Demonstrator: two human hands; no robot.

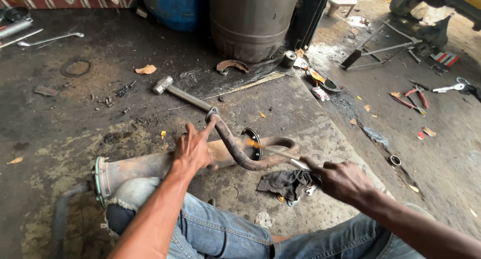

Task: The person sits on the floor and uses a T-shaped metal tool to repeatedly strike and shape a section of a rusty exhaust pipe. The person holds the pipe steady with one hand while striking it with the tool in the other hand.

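Oily workshop floor (100,113) holds a rusty exhaust (150,166) with its bent pipe (240,151). Left hand (193,151) grips the pipe; right hand (340,179) closes on a thin rod (280,151) touching it. Hammer (180,93) lies just behind.

thin tool (278,151) in right hand (340,180) is motion-blurred, its type unreadable, and its handle end is hidden inside the fingers so the grip can't be made out. left hand (193,150) covers part of the rusty bent pipe (240,151), and the knee hides the lower side of the rusty muffler body (145,166). blue drum (173,6) and grey drum (250,21) are cut off by the top edge; small bits by the pliers (413,97) are too small to tell.
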